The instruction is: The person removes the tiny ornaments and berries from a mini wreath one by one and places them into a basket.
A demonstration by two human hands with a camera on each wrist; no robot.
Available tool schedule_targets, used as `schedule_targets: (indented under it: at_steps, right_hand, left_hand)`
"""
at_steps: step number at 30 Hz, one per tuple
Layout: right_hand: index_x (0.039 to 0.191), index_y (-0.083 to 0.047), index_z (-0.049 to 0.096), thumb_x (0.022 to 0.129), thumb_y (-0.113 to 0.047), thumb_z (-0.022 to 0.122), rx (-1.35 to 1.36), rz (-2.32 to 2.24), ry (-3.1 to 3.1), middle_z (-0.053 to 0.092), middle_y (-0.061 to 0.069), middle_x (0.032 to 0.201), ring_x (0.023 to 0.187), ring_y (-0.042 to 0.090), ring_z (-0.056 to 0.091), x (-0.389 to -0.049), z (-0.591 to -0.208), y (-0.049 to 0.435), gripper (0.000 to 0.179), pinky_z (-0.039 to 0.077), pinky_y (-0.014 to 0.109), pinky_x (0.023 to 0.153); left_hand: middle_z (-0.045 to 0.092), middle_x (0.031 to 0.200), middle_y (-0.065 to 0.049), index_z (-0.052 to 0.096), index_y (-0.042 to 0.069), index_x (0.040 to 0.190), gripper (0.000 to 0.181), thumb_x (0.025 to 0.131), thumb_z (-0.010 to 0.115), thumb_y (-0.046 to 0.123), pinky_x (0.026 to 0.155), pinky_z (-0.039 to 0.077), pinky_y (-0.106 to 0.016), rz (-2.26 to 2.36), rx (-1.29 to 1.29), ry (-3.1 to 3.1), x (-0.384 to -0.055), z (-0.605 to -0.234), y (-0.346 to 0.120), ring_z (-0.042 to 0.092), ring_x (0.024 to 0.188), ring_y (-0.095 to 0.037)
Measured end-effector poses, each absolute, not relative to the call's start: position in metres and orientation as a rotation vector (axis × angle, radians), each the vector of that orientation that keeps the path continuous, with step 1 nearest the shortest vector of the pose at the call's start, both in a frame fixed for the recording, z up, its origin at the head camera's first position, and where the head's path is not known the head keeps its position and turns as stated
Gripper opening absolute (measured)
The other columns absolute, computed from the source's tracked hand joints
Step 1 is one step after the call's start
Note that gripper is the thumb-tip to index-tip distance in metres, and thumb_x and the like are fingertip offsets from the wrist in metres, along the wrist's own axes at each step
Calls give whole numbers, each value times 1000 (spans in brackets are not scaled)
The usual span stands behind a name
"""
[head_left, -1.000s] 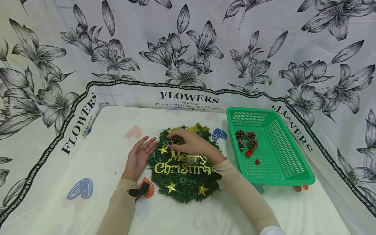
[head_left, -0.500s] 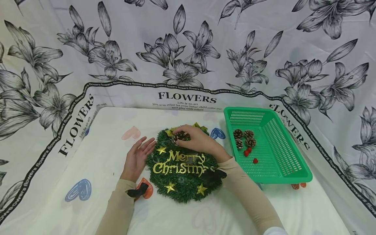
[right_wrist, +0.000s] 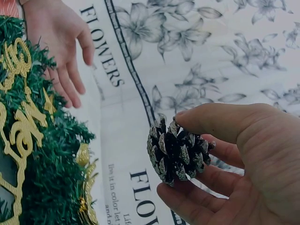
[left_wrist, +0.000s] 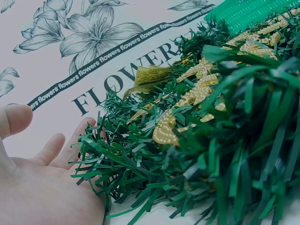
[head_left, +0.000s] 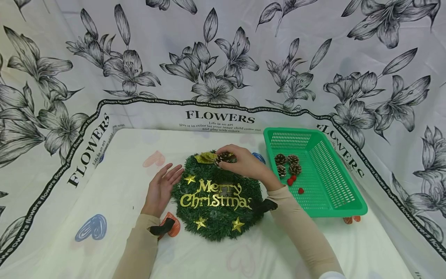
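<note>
Wreath (head_left: pixel 217 201) lies flat on the table in the head view, with gold words across it. The right hand (head_left: pixel 245 164) is over its far edge and pinches a pine cone (head_left: pixel 224 157) in curled fingers. Just left of that hand sits a gold bow (head_left: pixel 205 157). The left hand (head_left: pixel 162 186) rests flat with straight fingers, touching the wreath's left side. To the right of the right hand stands a green basket (head_left: pixel 343 201) with more pine cones (head_left: pixel 287 164) and red berries (head_left: pixel 292 182) inside.

In the left wrist view, the left hand (left_wrist: pixel 42 187) lies loose and flat, fingertips against the green needles (left_wrist: pixel 154 154).

In the right wrist view, the right hand (right_wrist: pixel 234 159) grips the pine cone (right_wrist: pixel 176 152) between thumb and fingers, up off the wreath (right_wrist: pixel 33 140). To do this well, she should probably push the cone deep into the needles near the bow, while the left hand keeps the wreath from sliding.
</note>
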State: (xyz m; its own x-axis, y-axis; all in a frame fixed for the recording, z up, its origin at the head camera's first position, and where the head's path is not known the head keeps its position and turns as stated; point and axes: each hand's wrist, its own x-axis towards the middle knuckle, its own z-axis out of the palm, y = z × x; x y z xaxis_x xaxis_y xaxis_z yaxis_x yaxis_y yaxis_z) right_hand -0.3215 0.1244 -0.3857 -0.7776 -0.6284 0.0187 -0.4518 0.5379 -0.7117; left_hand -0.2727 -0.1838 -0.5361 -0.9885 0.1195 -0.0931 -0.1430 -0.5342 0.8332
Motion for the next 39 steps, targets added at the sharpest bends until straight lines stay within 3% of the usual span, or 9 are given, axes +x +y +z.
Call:
schedule_targets:
  at_steps: [8,20,29,39]
  right_hand:
    - [139,-15,59,100,-26,66,-845,-1152,2540,59,5,139,125,25,60,-319,-381,143,41,55,51,107]
    - [141,-18,56,101,-31,66,-719,-1220,2550,52,5,149,134,28,54,-318,-373,185,44,53,53,109]
    - [140,-15,57,100,-25,68,-651,-1251,2622,56,9,144,130,32,56,-316,-368,215,43,52,52,110]
    - [140,-17,58,100,-28,67,-471,-1237,2674,61,11,136,121,33,64,-312,-380,250,43,62,47,95]
  left_hand:
    - [27,167,-18,8,13,164,63,112,34,39,125,39,-33,2621,-38,1424,-272,-537,-182,36,152,-27]
    - [24,168,-19,7,13,164,63,112,33,38,127,35,-35,2616,-22,1427,-273,-535,-181,40,150,-24]
    - [23,168,-19,6,13,164,64,112,33,39,130,32,-35,2614,-12,1443,-270,-535,-185,40,150,-23]
    - [24,168,-18,5,12,164,64,113,32,38,130,30,-36,2591,-3,1457,-270,-530,-182,35,153,-26]
